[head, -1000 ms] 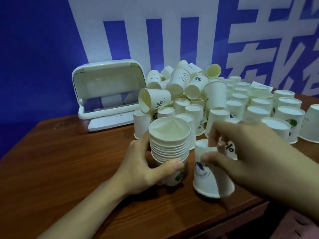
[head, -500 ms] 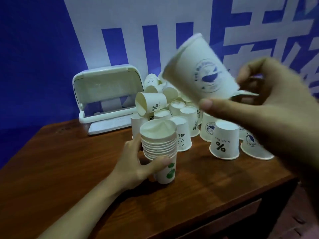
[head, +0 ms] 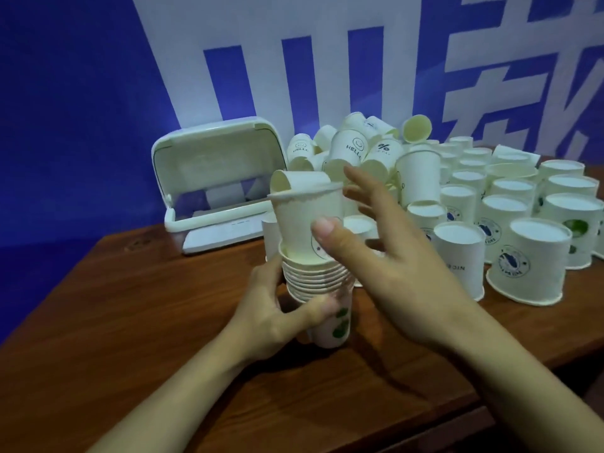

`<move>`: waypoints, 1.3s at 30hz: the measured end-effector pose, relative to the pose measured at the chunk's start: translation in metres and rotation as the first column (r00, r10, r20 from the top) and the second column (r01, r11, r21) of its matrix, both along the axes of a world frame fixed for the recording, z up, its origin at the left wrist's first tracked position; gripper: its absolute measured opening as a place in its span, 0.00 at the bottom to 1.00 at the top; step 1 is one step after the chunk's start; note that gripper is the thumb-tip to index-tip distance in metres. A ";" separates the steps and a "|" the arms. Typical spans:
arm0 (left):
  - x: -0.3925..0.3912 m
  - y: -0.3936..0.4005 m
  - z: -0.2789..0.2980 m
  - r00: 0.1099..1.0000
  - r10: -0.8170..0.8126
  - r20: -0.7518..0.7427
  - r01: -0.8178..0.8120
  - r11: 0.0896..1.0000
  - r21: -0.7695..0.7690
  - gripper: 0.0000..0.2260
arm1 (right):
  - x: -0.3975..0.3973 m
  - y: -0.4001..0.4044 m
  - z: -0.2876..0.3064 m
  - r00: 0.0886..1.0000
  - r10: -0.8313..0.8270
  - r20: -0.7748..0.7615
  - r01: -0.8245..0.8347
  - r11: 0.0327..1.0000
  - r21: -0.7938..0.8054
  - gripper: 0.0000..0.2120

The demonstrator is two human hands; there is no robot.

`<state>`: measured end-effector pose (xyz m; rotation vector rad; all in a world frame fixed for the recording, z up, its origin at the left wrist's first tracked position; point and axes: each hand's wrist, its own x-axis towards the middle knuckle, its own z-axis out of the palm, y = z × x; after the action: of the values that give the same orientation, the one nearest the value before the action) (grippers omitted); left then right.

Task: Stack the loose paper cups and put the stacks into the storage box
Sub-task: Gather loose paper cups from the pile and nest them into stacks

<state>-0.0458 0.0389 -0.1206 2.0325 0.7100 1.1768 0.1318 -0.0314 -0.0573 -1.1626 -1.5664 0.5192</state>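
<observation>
The scene is dim and tinted blue-green, with soft light from above that brightens the white cup bottoms at 3 o'clock and lays faint shadows under the left hand (head: pixel 277 317) on the desk (head: pixel 130 322). The wide lens bends the wall banner (head: pixel 327 44) toward the edges. Detail is soft throughout, and the right hand (head: pixel 389 256) is slightly smeared.

The right hand (head: pixel 392 256) hides the top cup's (head: pixel 307 220) print (mostly).
</observation>
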 end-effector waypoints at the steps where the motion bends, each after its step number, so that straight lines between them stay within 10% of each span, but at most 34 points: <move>1: 0.000 0.000 -0.001 1.000 -0.004 -0.006 0.004 1.000 -0.001 0.21 | 0.000 0.003 0.003 0.999 0.043 -0.014 -0.042 0.998 0.049 0.39; 6: 0.000 0.002 -0.004 0.999 -0.028 0.038 0.028 1.000 0.009 0.33 | -0.001 0.016 -0.002 0.985 -0.001 0.171 -0.035 0.978 0.207 0.20; 16: 0.003 -0.007 0.010 0.978 0.006 0.207 -0.011 1.000 0.022 0.25 | 0.024 -0.003 -0.016 0.932 -0.203 0.302 0.118 0.954 0.276 0.21; 19: 0.003 -0.006 0.011 0.984 0.014 0.175 -0.016 1.000 0.012 0.25 | 0.052 -0.013 -0.010 0.699 -0.476 0.533 0.412 0.878 0.244 0.28; 21: 0.004 -0.005 0.010 0.984 0.022 0.177 -0.026 1.000 0.018 0.27 | 0.066 -0.013 -0.005 0.481 -0.370 0.795 0.598 0.802 0.012 0.42; 24: 0.003 -0.005 0.009 0.984 0.032 0.174 -0.038 0.999 0.029 0.32 | 0.077 -0.016 -0.006 0.384 -0.283 0.879 0.631 0.775 -0.026 0.47; 32: 0.001 -0.005 0.010 0.985 0.046 0.165 -0.053 0.998 0.040 0.30 | 0.078 -0.028 0.003 0.627 -0.430 0.649 0.568 0.823 -0.004 0.31; 39: 0.000 -0.002 0.010 0.990 0.045 0.136 -0.048 0.999 0.017 0.28 | 0.048 -0.035 0.032 0.963 -0.261 -0.065 0.264 0.963 0.043 0.26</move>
<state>-0.0461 0.0369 -0.1108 1.9403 0.6845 1.3395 0.1794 -0.0667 -0.0250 -1.2806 -1.3411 0.3317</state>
